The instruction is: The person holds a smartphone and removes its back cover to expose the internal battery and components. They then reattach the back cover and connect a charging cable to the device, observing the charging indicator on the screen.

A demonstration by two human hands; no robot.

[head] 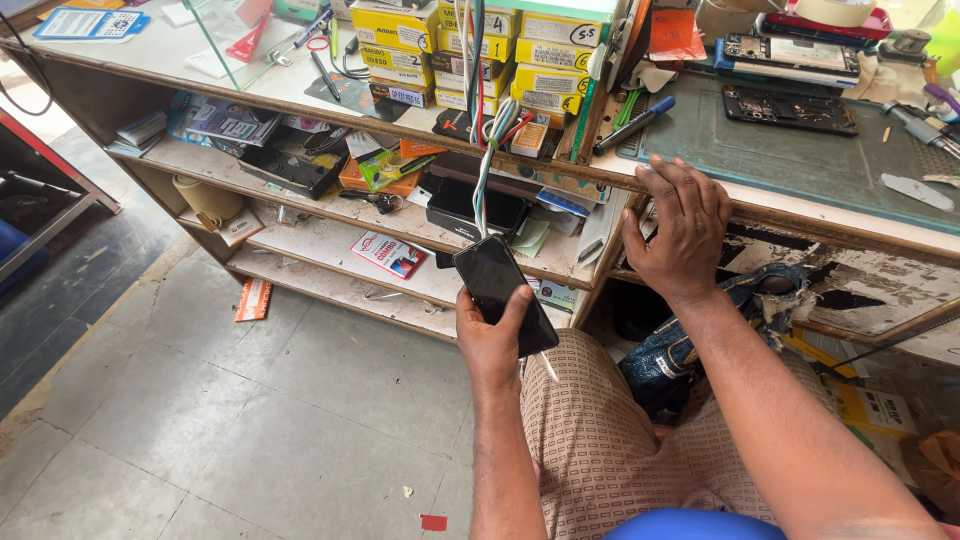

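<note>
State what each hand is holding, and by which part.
The left hand holds a black phone by its lower end, thumb across the screen. The right hand holds nothing; it rests on the counter edge.

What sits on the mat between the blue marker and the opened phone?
In the head view, nothing: the green mat is bare between the blue marker and the opened phone.
</note>
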